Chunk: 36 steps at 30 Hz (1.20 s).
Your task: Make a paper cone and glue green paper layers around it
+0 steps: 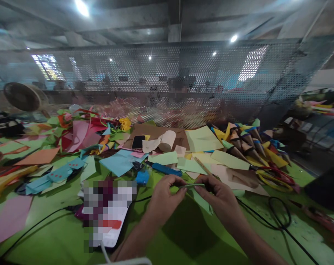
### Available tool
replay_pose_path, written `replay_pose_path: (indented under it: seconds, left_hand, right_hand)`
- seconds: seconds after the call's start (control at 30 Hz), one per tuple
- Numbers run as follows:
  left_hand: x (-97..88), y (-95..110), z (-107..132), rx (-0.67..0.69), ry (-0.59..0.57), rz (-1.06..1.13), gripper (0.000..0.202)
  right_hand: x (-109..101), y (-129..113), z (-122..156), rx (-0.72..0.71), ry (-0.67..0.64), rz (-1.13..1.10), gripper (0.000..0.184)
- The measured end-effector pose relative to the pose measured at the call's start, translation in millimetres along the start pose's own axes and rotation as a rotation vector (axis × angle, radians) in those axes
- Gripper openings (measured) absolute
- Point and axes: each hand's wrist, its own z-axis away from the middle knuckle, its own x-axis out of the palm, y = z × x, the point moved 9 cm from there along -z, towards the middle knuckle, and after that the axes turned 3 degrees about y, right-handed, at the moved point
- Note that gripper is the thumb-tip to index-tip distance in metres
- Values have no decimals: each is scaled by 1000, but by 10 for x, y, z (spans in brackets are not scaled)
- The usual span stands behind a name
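My left hand (167,197) and my right hand (219,197) meet over the green table (183,235), both pinching one light green paper piece (201,198). Its rolled top edge runs between my fingertips and a flap hangs down below my right hand. The fingers of both hands are curled closed on the paper.
Loose coloured paper sheets (120,162) litter the table. Rolled paper cones (244,141) are piled at the back right, with yellow-handled scissors (274,178) in front. A blue cutter (165,169), a black phone (138,141) and a black cable (280,217) lie nearby. A perforated metal screen (167,81) stands behind.
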Motion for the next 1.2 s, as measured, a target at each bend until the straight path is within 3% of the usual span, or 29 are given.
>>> replay_pose_path:
  seconds: [1.2]
  left_hand:
    - [34, 19, 6, -3, -37, -4, 7]
  right_hand:
    - [83, -119, 42, -21, -26, -1, 17]
